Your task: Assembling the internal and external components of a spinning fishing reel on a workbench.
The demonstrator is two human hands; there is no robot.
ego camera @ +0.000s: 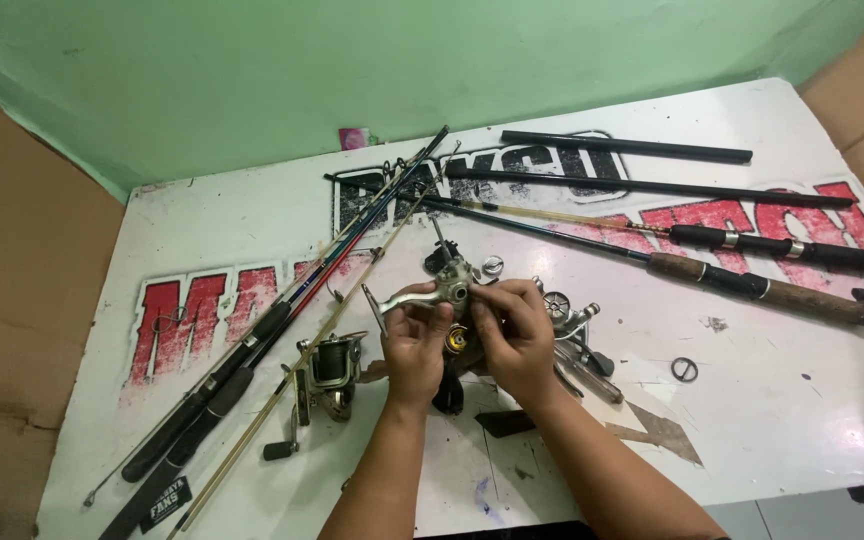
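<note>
over the white table (752, 420), left hand (414, 345) and right hand (514, 335) both pinch a silver reel body (449, 290), fingers closed on it. reel looks partly stripped: loose ring (684, 369) and small parts (572, 310) lie beside, second reel (330, 368) untouched, reassembly not done.

Both forearms rise from the near edge and converge toward the middle. The left hand (414, 345) has its back toward the camera, fingers curled in a grip, thumb up. The right hand (514, 335) sits just beside it, touching, fingers bent inward and pinching.
</note>
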